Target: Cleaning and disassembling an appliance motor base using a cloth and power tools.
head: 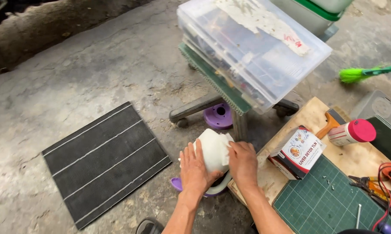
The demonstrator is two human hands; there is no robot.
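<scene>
Now white housing (212,149) between both hands

Under your hands, the white housing (212,149) looks smooth matt plastic; at nine o'clock, a ribbed rubber mat (105,161) on rough concrete (74,82).

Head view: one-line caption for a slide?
Both hands, left hand and right hand, press a white cloth onto a purple-and-white appliance.
</scene>
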